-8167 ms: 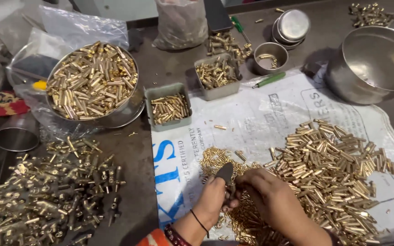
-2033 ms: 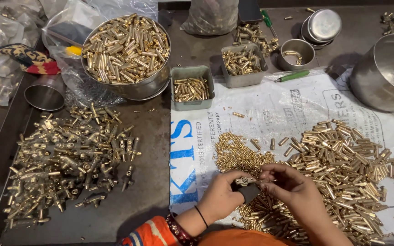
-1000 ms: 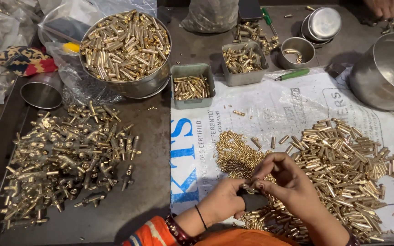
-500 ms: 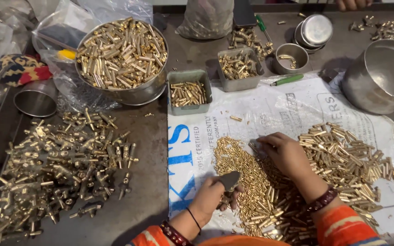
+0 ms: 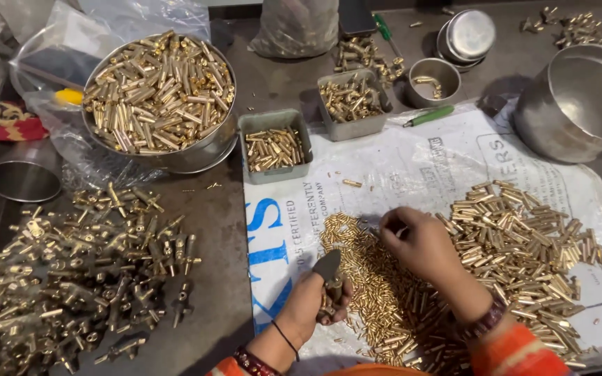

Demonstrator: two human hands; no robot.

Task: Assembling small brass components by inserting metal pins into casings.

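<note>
My left hand (image 5: 311, 306) is closed around a small dark wedge-shaped tool (image 5: 328, 264) and a few brass pieces, low on the white printed sheet (image 5: 398, 167). My right hand (image 5: 423, 247) rests palm down on the heap of small brass pins (image 5: 374, 299). Its fingertips are bunched at the heap's upper edge, and whether they pinch a pin is hidden. A wider heap of longer brass tubes (image 5: 524, 244) lies just right of that hand.
A steel bowl (image 5: 207, 154) heaped with brass tubes stands at back left, with two grey trays (image 5: 271, 118) (image 5: 352, 129) of brass parts beside it. An empty steel bowl (image 5: 580, 104) sits far right. Brass fittings (image 5: 85, 264) cover the left; a steel cup (image 5: 22, 181) and green pen (image 5: 428, 115) lie nearby.
A second ago both hands met over the tool. My right hand has since moved up and away to the pin heap, while my left hand keeps the tool low on the sheet.
</note>
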